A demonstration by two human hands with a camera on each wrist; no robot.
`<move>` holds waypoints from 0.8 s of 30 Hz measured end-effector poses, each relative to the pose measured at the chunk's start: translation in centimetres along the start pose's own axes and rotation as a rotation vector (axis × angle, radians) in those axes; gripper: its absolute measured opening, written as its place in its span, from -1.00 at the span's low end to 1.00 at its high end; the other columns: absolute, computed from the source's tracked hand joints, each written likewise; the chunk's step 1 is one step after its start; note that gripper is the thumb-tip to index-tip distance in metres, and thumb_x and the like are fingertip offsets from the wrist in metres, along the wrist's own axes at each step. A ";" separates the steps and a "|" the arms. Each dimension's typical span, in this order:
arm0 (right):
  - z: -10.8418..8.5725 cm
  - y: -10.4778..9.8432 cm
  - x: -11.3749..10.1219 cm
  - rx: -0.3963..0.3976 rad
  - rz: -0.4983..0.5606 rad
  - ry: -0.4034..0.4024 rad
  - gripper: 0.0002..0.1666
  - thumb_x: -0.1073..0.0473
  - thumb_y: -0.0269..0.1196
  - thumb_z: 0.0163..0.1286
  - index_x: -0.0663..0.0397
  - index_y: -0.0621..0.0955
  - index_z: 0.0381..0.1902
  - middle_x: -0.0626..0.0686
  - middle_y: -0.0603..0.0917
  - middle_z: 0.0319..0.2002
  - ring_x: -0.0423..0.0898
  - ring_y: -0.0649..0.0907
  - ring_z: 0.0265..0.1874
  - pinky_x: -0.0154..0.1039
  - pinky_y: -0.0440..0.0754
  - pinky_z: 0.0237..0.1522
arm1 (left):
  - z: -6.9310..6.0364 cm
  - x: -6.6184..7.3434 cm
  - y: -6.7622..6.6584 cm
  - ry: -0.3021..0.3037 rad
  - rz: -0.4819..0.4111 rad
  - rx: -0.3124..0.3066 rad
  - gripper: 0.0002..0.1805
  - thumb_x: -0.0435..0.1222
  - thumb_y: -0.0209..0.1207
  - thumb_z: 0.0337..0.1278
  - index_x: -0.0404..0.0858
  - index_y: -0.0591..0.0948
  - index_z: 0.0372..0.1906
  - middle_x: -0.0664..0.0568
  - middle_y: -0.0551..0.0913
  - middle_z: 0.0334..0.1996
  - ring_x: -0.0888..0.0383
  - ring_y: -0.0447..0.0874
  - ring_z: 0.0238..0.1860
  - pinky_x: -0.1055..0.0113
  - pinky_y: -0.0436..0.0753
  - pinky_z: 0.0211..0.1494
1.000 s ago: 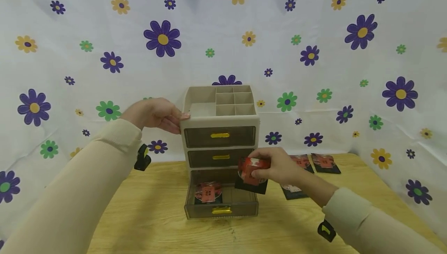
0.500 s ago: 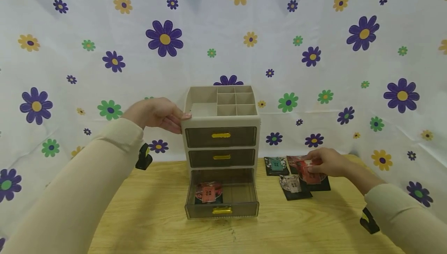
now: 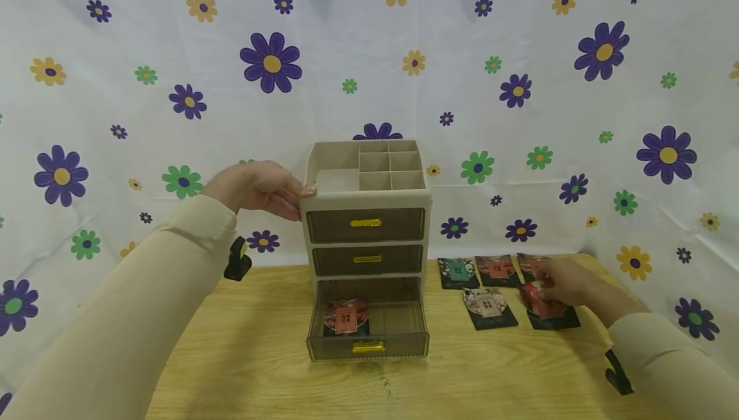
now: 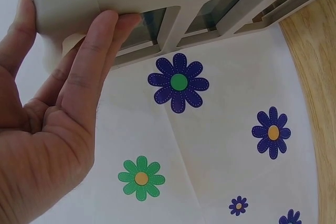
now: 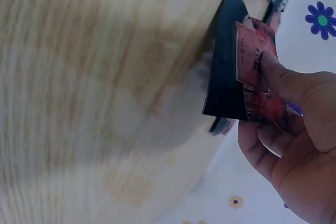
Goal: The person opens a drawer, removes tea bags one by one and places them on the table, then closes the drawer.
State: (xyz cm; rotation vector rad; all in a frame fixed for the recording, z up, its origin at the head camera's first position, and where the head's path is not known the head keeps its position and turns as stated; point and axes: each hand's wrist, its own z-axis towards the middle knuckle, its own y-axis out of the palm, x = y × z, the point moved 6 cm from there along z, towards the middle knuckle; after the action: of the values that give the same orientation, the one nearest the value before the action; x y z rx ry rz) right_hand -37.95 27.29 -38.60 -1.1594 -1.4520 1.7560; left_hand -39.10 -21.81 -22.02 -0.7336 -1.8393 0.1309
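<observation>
My right hand [image 3: 568, 284] pinches a red-and-black square packet [image 5: 231, 72] between thumb and fingers, at the right of the table. In the right wrist view the packet is tilted, its dark lower part towards the wood. My left hand [image 3: 262, 189] holds the upper left corner of a beige drawer organizer [image 3: 369, 199]. In the left wrist view its long fingers [image 4: 86, 66] lie along the organizer's side, with the thumb on the other side of the corner. The bottom drawer [image 3: 398, 320] is pulled out, with a red packet [image 3: 346, 319] lying in its left half.
Beside the organizer lie a teal packet [image 3: 458, 272], a red packet [image 3: 498, 270], a beige packet [image 3: 487, 308] and another red packet [image 3: 528, 265], partly hidden by my right hand. Two upper drawers [image 3: 366, 225] are closed. A flowered cloth [image 3: 369, 48] hangs behind the wooden table [image 3: 277, 369].
From over the open drawer, my right hand has carried the red packet rightwards and lowered it towards the table, beside the beige one. My left hand stays on the organizer.
</observation>
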 end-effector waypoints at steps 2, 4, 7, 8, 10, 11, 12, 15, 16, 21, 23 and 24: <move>0.1 0.3 -0.1 0.012 -0.022 0.008 -0.73 0.21 0.49 0.16 0.22 0.59 -0.39 0.00 0.59 -0.47 -0.11 0.51 -0.47 -0.19 0.53 -0.44 | 0.0 0.0 0.0 0.001 0.000 -0.003 -0.46 -0.20 0.18 0.41 -0.49 0.38 0.27 -0.13 0.70 -0.18 0.04 0.77 -0.18 0.15 0.71 0.17; 0.2 0.6 -0.2 0.000 -0.029 0.032 -0.74 0.21 0.49 0.16 0.17 0.58 -0.43 -0.03 0.55 -0.50 -0.14 0.47 -0.50 -0.22 0.47 -0.46 | 0.0 -0.1 0.0 0.004 0.000 -0.005 -0.46 -0.20 0.18 0.40 -0.49 0.38 0.27 -0.12 0.71 -0.18 0.05 0.77 -0.18 0.12 0.68 0.21; 0.6 1.1 -0.3 -0.039 -0.026 0.086 -0.78 0.23 0.46 0.20 0.15 0.60 -0.45 -0.04 0.59 -0.50 -0.15 0.53 -0.49 -0.20 0.57 -0.43 | 0.0 -0.1 -0.1 0.004 0.002 -0.003 -0.47 -0.20 0.18 0.40 -0.49 0.39 0.25 -0.12 0.72 -0.20 0.05 0.78 -0.19 0.11 0.65 0.23; 0.7 1.2 -0.3 -0.052 -0.028 0.101 -0.80 0.24 0.45 0.20 0.16 0.61 -0.44 -0.03 0.61 -0.49 -0.14 0.55 -0.48 -0.17 0.61 -0.42 | 0.0 -0.1 -0.1 0.004 0.003 -0.001 -0.47 -0.19 0.18 0.40 -0.49 0.40 0.25 -0.12 0.72 -0.20 0.05 0.78 -0.19 0.11 0.66 0.23; 0.9 1.5 -0.3 -0.072 -0.034 0.127 -0.84 0.27 0.43 0.22 0.18 0.63 -0.44 -0.02 0.64 -0.48 -0.12 0.59 -0.47 -0.12 0.67 -0.38 | 0.0 -0.1 -0.2 0.001 0.003 0.004 -0.47 -0.19 0.19 0.40 -0.49 0.40 0.25 -0.12 0.71 -0.19 0.05 0.78 -0.19 0.12 0.67 0.21; 1.0 1.5 -0.3 -0.076 -0.040 0.139 -0.85 0.28 0.42 0.22 0.19 0.63 -0.43 -0.01 0.65 -0.48 -0.11 0.60 -0.46 -0.10 0.68 -0.36 | 0.0 -0.1 -0.2 0.001 0.003 0.006 -0.46 -0.19 0.19 0.40 -0.49 0.39 0.25 -0.13 0.71 -0.19 0.05 0.77 -0.19 0.14 0.69 0.19; 1.0 1.6 -0.3 -0.075 -0.047 0.143 -0.87 0.29 0.42 0.21 0.20 0.64 -0.42 0.00 0.66 -0.47 -0.10 0.61 -0.45 -0.08 0.69 -0.34 | 0.0 -0.1 -0.2 0.000 0.002 0.007 -0.46 -0.19 0.19 0.39 -0.49 0.39 0.26 -0.13 0.70 -0.18 0.05 0.77 -0.19 0.15 0.70 0.17; 1.3 1.8 -0.3 -0.058 -0.073 0.145 -0.88 0.32 0.41 0.21 0.20 0.63 -0.43 0.01 0.65 -0.47 -0.09 0.61 -0.45 -0.07 0.69 -0.34 | 0.0 -0.1 -0.2 0.002 0.002 0.009 -0.45 -0.19 0.20 0.39 -0.49 0.39 0.26 -0.14 0.70 -0.17 0.04 0.77 -0.18 0.17 0.73 0.13; 1.4 1.8 -0.3 -0.046 -0.082 0.138 -0.87 0.33 0.41 0.20 0.19 0.62 -0.44 0.01 0.64 -0.48 -0.09 0.60 -0.46 -0.08 0.68 -0.36 | 0.0 -0.1 -0.3 0.003 0.003 0.008 -0.45 -0.19 0.20 0.39 -0.49 0.39 0.26 -0.14 0.70 -0.17 0.04 0.77 -0.18 0.17 0.73 0.13; 2.1 2.2 -0.6 0.008 -0.131 0.092 -0.79 0.34 0.40 0.18 0.10 0.55 -0.52 -0.04 0.56 -0.55 -0.12 0.51 -0.53 -0.20 0.52 -0.50 | 0.0 -0.1 -0.2 0.001 0.005 0.008 -0.48 -0.19 0.18 0.40 -0.49 0.41 0.24 -0.13 0.70 -0.18 0.05 0.77 -0.19 0.17 0.73 0.14; 2.3 2.2 -0.7 0.012 -0.146 0.085 -0.77 0.34 0.40 0.19 0.08 0.54 -0.53 -0.06 0.54 -0.58 -0.13 0.49 -0.56 -0.23 0.47 -0.53 | 0.0 -0.2 -0.2 0.002 0.001 0.004 -0.48 -0.19 0.19 0.39 -0.48 0.42 0.23 -0.13 0.70 -0.19 0.05 0.77 -0.20 0.16 0.72 0.15; 2.3 2.2 -0.8 0.012 -0.156 0.086 -0.77 0.34 0.39 0.19 0.07 0.54 -0.52 -0.06 0.53 -0.59 -0.13 0.48 -0.56 -0.23 0.46 -0.54 | 0.0 -0.2 -0.2 0.002 -0.002 -0.001 -0.47 -0.18 0.20 0.39 -0.48 0.42 0.23 -0.13 0.70 -0.19 0.06 0.77 -0.20 0.15 0.71 0.16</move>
State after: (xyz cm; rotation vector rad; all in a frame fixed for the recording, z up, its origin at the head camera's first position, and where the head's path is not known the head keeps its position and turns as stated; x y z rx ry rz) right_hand -39.44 25.01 -40.47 -1.0715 -1.4381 1.5879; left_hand -39.18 -22.01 -22.09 -0.7325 -1.8377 0.1283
